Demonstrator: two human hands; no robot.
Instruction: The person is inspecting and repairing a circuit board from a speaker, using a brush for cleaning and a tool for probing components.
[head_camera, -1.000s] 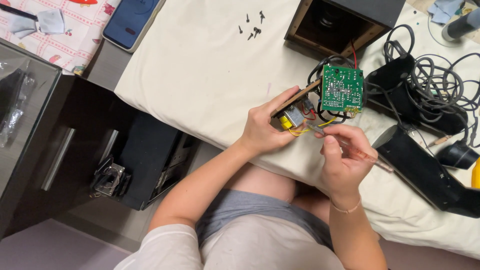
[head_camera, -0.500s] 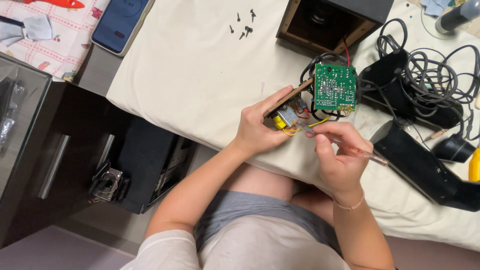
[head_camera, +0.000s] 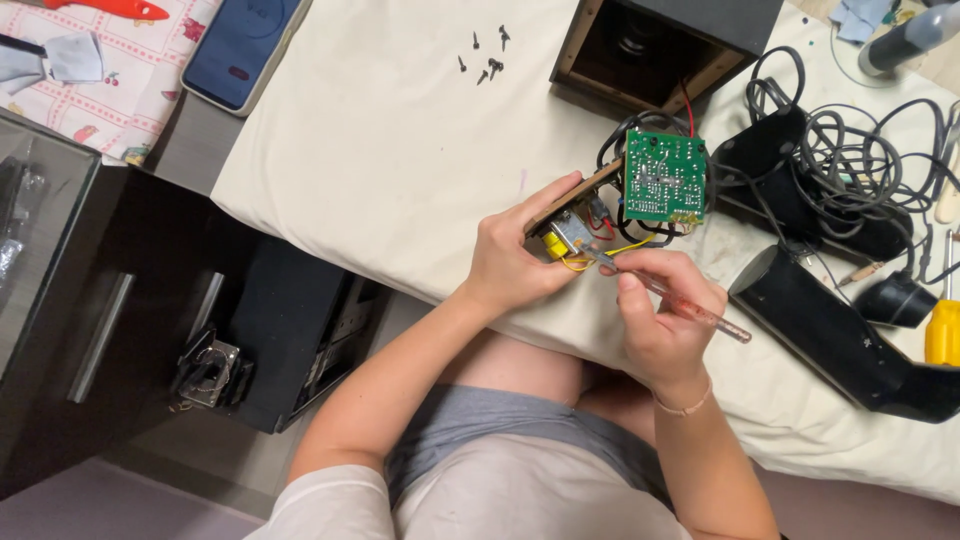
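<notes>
- Left hand (head_camera: 515, 255) clasped around a thin wooden panel (head_camera: 572, 197), held up over the cream cloth-covered bench (head_camera: 380, 170), just left of the green rectangular circuit board (head_camera: 665, 176).
- Right hand (head_camera: 660, 315) pinching a red clear-handled screwdriver (head_camera: 690, 310), tip at the metal part below the board.
- Already out, by the look of it: five small black screws (head_camera: 485, 58), up-left of the board; open wooden speaker box (head_camera: 650, 45) above it.
- Seemingly left: board wires not yet detached.
- No packages, labels or signs legible.
</notes>
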